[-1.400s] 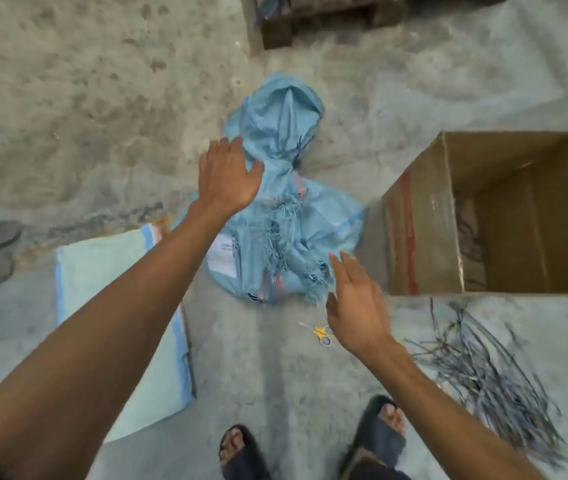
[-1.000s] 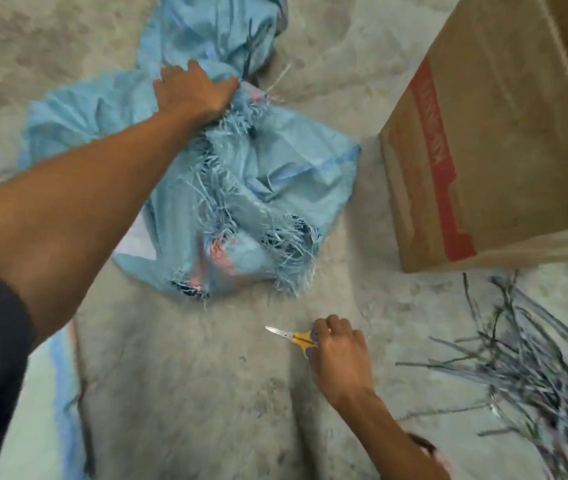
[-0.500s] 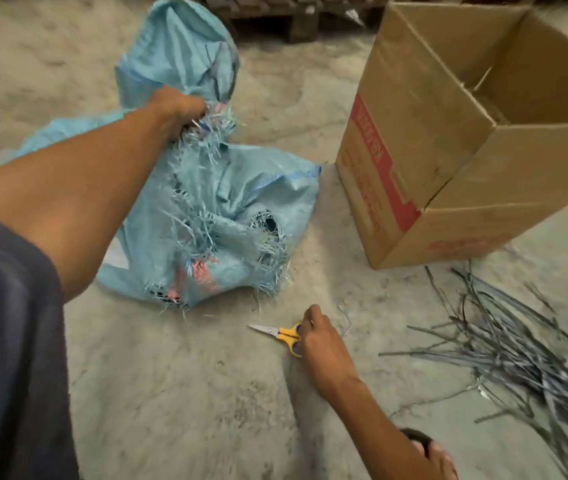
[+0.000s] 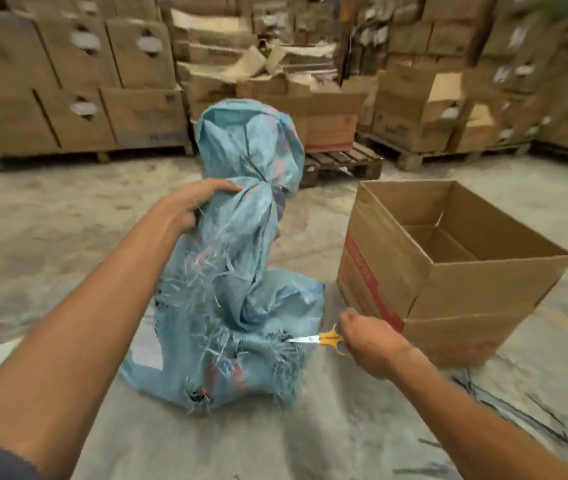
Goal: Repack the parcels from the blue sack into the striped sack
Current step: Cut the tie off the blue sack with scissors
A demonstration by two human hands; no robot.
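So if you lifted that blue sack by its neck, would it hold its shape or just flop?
Probably flop: the blue sack creases and twists where the left hand bunches it. Its bulging base suggests some weight inside. The frayed holes might tear wider under load.

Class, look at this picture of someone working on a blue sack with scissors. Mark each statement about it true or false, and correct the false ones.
1. The left hand grips the blue sack at its gathered neck. True.
2. The right hand is empty. False: it holds yellow-handled scissors.
3. The scissor blades point toward the sack. True.
4. The open cardboard box is packed full of parcels. False: no parcels show inside it.
5. The sack fabric is smooth and intact. False: it is frayed, with holes.
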